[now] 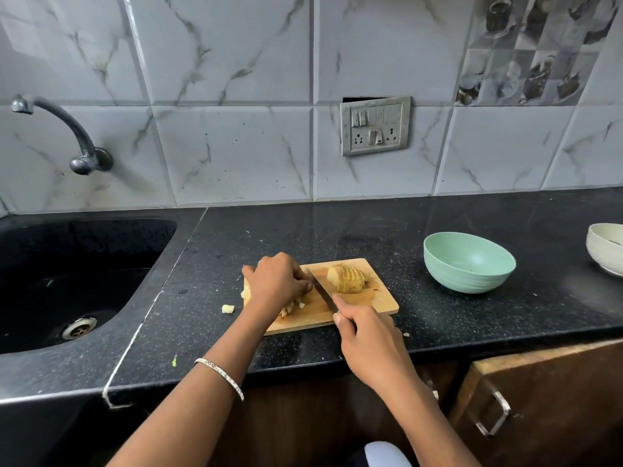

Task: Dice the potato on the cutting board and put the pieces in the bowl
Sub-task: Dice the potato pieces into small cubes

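View from above a black worktop [438,318] against a tiled wall. A small wooden board [381,299] lies near the front edge, and both hands work on it.

The left hand [276,281] sits on the left part of the board, fingers curled down over a chunk [246,293] of potato to hold it steady. Most of that chunk is hidden under the hand. A few pale cubes [293,307] show just below the fingertips.

The right hand [367,338] is wrapped round the handle of a knife [322,291]. The blade slants across the middle of the board, its edge close beside the left fingertips.

Behind the blade, on the far right part of the board, lies a sliced half [347,278] of the potato. It is cut into slices that lean together and is not yet cross-cut.

One stray cube [228,309] rests on the worktop just left of the board.

The green bowl [468,261] stands to the right, apart from the board. No potato shows inside it. A white bowl [606,247] is partly in view at the right edge. A dark sink [67,281] is on the left.

The task looks roughly at its middle. Some cubes are made. The held chunk and the sliced half are left to dice, and nothing has gone into the bowl.
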Tool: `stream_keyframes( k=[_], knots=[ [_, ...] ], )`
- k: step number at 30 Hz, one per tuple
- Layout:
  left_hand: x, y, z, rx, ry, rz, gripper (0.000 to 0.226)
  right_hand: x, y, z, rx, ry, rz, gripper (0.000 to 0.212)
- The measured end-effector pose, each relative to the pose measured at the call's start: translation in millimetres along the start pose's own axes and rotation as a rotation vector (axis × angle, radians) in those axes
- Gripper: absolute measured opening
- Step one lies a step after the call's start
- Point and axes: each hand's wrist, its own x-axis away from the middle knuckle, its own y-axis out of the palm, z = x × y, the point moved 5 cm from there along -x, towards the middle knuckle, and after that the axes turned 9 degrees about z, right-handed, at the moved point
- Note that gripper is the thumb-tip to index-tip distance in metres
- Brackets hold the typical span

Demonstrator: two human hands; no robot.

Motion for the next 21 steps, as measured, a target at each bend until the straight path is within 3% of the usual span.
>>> stream_keyframes(
  k=[7,12,16,21],
  knots=[
    [1,1,0,0.022,-0.007,0.007,0.010,7,4,-11,0.105,-0.019,-0.038,0.045],
    [1,1,0,0.032,-0.011,0.002,0.011,-9,3,6,-0.117,0.050,-0.066,0.039],
    [1,1,-4,0.035,-0.027,0.040,0.010,-13,-10,18,-0.329,0.059,0.007,0.037],
    [0,-2,-10,0.084,-0.055,0.095,0.011,-10,-18,11,-0.100,0.005,0.002,0.039]
  ],
)
